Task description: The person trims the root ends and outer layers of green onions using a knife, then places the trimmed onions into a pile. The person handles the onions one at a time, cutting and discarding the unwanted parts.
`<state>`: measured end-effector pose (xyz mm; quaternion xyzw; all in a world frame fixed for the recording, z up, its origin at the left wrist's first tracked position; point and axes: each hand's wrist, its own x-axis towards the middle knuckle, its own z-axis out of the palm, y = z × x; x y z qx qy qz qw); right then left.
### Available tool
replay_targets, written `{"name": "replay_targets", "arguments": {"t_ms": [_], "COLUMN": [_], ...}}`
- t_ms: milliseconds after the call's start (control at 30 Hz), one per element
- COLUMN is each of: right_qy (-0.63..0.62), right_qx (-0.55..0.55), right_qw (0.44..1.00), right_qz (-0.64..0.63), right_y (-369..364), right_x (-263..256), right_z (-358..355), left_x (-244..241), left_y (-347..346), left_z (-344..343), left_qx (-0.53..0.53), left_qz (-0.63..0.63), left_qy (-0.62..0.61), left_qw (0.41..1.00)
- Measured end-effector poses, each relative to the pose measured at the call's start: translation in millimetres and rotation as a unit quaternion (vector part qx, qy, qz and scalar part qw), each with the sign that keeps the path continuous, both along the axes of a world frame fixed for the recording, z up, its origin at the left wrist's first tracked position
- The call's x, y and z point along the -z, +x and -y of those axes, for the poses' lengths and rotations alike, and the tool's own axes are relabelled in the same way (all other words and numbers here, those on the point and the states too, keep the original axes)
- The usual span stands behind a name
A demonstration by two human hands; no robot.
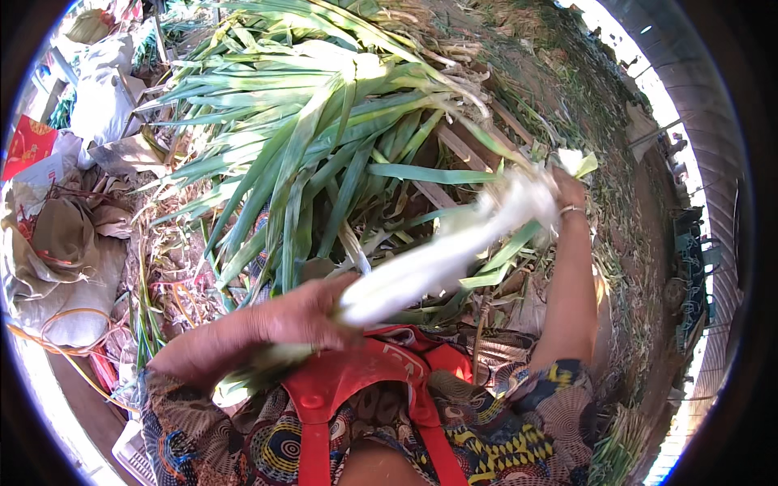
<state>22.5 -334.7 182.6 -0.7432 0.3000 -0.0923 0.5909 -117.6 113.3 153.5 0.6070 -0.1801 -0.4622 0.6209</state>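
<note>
Blurred by motion, a bundle of white leek or large green onion stalks (419,267) slants across the space in front of my chest. My left hand (307,313) grips its lower left end, with green leaves (267,358) trailing behind the wrist. At the upper right end, my right hand (566,187) is closed around whitish stalk or skin; blur hides its fingertips. A pale leafy piece (580,163) sticks out beyond that hand. Just past the bundle lies a big heap of long green leek-like leaves (304,133).
Wooden slats (462,149) show under the heap. On the left are burlap sacking (64,243), a white sack (106,91), a red printed packet (29,146) and a looped orange cord (73,346). Plant scraps (614,200) litter the ground at right. A red apron (340,376) covers my front.
</note>
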Motion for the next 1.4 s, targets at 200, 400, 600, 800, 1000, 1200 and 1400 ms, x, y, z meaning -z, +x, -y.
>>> {"name": "replay_targets", "arguments": {"t_ms": [200,400,600,800,1000,1200,1400], "right_qy": [0.255,0.201,-0.281,-0.410,-0.578,-0.520,0.189], "right_qx": [-0.455,-0.122,0.073,-0.097,-0.066,0.000,-0.135], "right_qw": [0.840,0.969,0.920,0.886,0.798,0.853,0.970], "right_qz": [-0.147,0.079,0.262,0.193,0.157,-0.045,0.077], "right_y": [-117,-17,-12,-67,-55,-54,-96], "right_x": [30,-47,-88,-24,10,18,4], "right_z": [-144,29,74,-114,-89,63,-40], "left_x": [2,0,6,20,10,5,46], "left_y": [33,24,17,9,3,0,5], "left_z": [2,3,19,27,29,27,37], "left_qx": [-0.073,-0.050,-0.043,-0.065,-0.034,-0.033,-0.101], "left_qz": [-0.068,-0.085,-0.059,0.014,0.021,0.011,0.035], "left_qy": [-0.107,-0.139,-0.106,-0.051,-0.013,-0.023,-0.125], "left_qw": [0.989,0.985,0.992,0.996,0.999,0.999,0.986]}}
